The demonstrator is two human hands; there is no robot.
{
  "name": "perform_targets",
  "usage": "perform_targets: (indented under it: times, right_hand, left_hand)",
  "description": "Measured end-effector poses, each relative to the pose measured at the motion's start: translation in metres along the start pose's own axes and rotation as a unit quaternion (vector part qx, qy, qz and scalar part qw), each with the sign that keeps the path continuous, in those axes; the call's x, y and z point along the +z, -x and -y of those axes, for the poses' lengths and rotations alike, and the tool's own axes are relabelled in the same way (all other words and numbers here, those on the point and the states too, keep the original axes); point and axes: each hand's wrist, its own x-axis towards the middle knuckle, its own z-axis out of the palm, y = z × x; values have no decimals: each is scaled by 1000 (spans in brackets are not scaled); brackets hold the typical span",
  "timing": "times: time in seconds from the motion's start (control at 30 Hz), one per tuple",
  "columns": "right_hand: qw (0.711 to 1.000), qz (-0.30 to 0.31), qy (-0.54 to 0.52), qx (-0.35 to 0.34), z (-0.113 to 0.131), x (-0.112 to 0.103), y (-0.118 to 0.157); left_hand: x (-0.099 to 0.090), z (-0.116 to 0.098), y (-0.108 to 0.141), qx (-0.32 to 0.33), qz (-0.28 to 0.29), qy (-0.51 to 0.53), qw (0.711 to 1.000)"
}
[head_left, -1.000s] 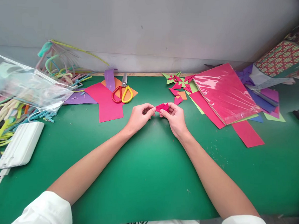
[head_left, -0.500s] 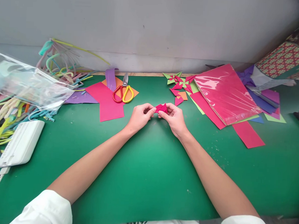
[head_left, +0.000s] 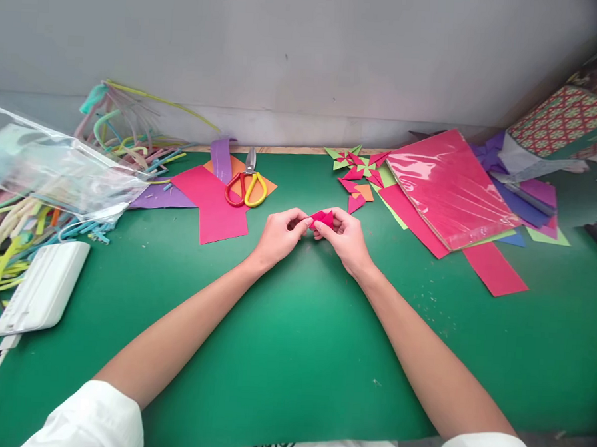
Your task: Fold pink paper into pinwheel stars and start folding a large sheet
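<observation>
A small piece of folded red paper (head_left: 323, 219) is held above the green table (head_left: 291, 356), between both hands. My left hand (head_left: 282, 234) pinches its left end with thumb and forefinger. My right hand (head_left: 346, 238) grips the right side, its thumb lying across the front of the folds. The fingertips partly hide the paper's shape. Just beyond my right hand lie several folded red, green and orange paper pieces (head_left: 360, 168), some of them star-like.
Scissors (head_left: 248, 184) with red and yellow handles lie on red paper (head_left: 222, 223). To the right is a plastic-wrapped pack of red paper (head_left: 453, 185). At left are a pile of pipe cleaners (head_left: 20, 229), a clear plastic bag (head_left: 56, 164) and a white power bank (head_left: 47, 287).
My right thumb has shifted slightly over the folded red paper, and the paper looks flatter with fewer raised points showing. Both hands stay in nearly the same place.
</observation>
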Motion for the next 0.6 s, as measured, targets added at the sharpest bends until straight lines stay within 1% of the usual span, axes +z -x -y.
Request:
perform_targets:
  times: [0.17,0.33,0.43,0.6]
  right_hand:
    - [1000,-5,-8,16,0,1,0]
    - [1000,-15,-16,12,-1,1,0]
    - [999,-31,-23,13,-1,0,1]
    - [998,-57,-34,17,0,-1,2]
  left_hand:
    - [0,1,0,5,-3,-9,1000]
    - [0,0,0,4,4,-1,1000]
    - [-1,0,-1,-5,6,35,999]
    - [-3,3,-3,-30,-14,113,993]
